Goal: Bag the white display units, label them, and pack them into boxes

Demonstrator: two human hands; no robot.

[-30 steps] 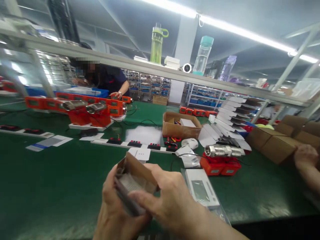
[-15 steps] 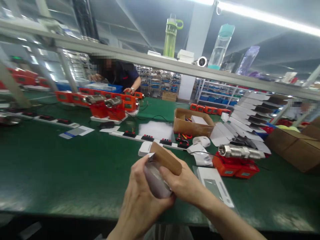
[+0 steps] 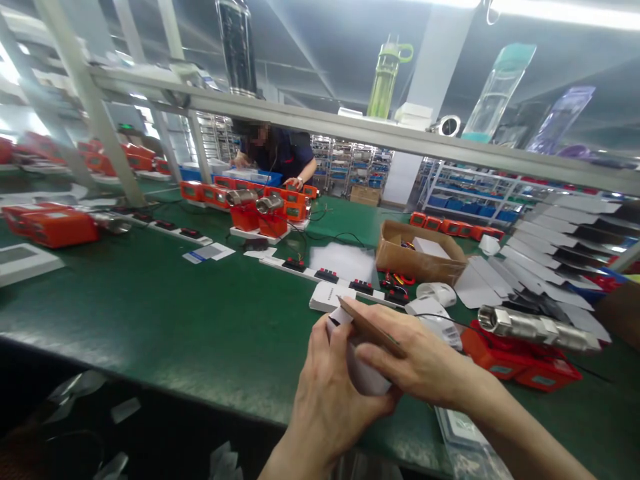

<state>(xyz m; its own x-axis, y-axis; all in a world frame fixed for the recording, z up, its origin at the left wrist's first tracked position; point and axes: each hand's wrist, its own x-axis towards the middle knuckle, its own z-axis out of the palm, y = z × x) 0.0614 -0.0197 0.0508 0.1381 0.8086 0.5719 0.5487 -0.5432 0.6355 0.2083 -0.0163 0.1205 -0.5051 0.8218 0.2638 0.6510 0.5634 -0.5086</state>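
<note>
Close to the bench's front edge, both hands are on a small cardboard box [image 3: 369, 370], white outside with a brown flap [image 3: 373, 327]. My left hand [image 3: 327, 383] wraps around its left side and near end, fingers closed on the wall. With thumb and fingers, my right hand [image 3: 417, 350] pinches the brown flap on the right side. What is inside the box is hidden by the hands. Just beyond it lies a stack of white printed cards or leaflets [image 3: 327, 297]. To the right, a metal fitting [image 3: 537, 327] rests on red instrument housings [image 3: 520, 357].
A strip with black terminal blocks [image 3: 327, 275] crosses the green bench [image 3: 210, 320]. Behind it stands an open carton [image 3: 420, 263]. White folded cardboard [image 3: 545, 253] piles up at right. Bottles line the overhead shelf [image 3: 320, 120]. A co-worker [image 3: 280, 153] handles red devices across the bench.
The view has swung left, so things appear further right and more red housings show at left. The brown flap now stands more edge-on, and both hands still hold the box.
</note>
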